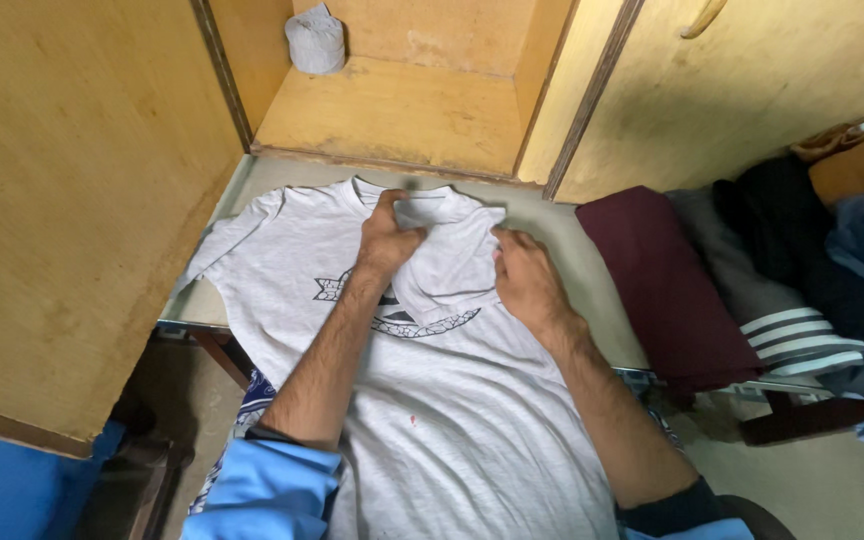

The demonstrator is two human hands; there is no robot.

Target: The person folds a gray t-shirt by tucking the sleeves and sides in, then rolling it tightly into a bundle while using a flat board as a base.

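Under both hands, a light grey cotton T-shirt with a dark printed crest (432,420) lies flat on the table, its right sleeve folded inward and pinched by the left hand (388,238) and right hand (524,275), the left sleeve beyond them unfolded.

Grey-topped bench (552,215) runs across mid frame, its near edge dropping off at lower left and lower right. Light grey T-shirt (452,400) with a dark printed emblem lies flat on it, centre frame, hem hanging over the near edge. One sleeve is folded in over the chest. Right of the shirt, apart from it: folded maroon garment (667,285). Just beyond that, a grey garment with white stripes (787,335), then dark and blue clothes (852,260) heaped at far right.
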